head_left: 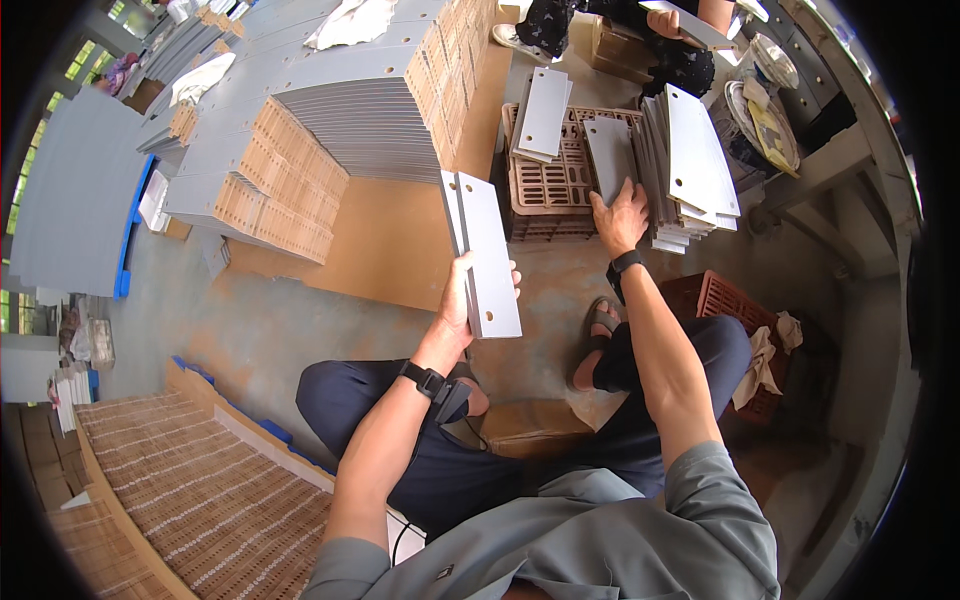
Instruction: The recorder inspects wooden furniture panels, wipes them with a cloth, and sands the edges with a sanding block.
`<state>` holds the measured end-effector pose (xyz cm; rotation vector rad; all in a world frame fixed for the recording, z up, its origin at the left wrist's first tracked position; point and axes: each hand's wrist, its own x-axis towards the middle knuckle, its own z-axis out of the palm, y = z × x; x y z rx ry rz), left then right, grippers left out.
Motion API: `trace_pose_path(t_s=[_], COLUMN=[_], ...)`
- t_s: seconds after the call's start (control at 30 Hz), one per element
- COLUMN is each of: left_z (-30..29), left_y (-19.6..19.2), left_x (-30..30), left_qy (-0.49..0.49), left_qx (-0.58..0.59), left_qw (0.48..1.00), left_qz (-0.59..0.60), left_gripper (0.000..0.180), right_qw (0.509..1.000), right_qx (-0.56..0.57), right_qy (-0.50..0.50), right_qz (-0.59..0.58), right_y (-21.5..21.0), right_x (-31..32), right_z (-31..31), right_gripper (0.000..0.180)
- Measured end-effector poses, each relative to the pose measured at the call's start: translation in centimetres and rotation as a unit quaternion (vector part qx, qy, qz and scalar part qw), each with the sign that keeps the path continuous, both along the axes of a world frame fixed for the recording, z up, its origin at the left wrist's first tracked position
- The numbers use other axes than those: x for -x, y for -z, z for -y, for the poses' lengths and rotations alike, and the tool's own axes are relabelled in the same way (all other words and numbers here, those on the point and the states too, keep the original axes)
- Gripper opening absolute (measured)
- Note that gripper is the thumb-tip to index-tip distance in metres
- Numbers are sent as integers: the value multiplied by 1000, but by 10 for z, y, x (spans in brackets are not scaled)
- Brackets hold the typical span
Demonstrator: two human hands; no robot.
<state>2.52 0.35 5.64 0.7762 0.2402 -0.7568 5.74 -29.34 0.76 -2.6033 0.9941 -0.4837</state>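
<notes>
Left hand (462, 300) gripping grey panels (485, 255); right hand (622, 218) on crate's (545, 190) panel (610, 155).

We have a single view here — a wide fisheye worn on the person's head, looking steeply down over their own torso and lap. It sits close: the forearms enter from the lower edge and the left hand (462, 300) and right hand (620, 215) fall near the middle of the frame. The lens faces forward and down toward the floor (250, 320), with the plastic crate (545, 180) just ahead. Straight edges bend toward the rim, where the picture darkens, so what lies at the far corners is probably a window and shelving. Picture-left is the person's left — no second view overlaps it.
</notes>
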Motion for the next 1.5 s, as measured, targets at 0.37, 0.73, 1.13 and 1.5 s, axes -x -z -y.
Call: trace_pose_path(t_s=[0.37, 0.73, 1.13, 1.5], left_z=[7, 18, 40, 48], left_y=[38, 23, -16, 16], left_x=[16, 14, 7, 12], left_qy=[23, 11, -13, 177], left_qx=[-307, -365, -588, -598], left_qw=[908, 904, 654, 697], left_qz=[284, 222, 475, 355], left_gripper=[84, 101, 98, 95], right_qw=[606, 496, 483, 468], right_qx=[-761, -856, -869, -872], right_qy=[-228, -76, -74, -78], right_qz=[25, 126, 75, 121], right_y=[-35, 18, 40, 20], right_x=[78, 89, 56, 60], right_z=[-152, -118, -66, -75], right_gripper=[92, 39, 40, 55])
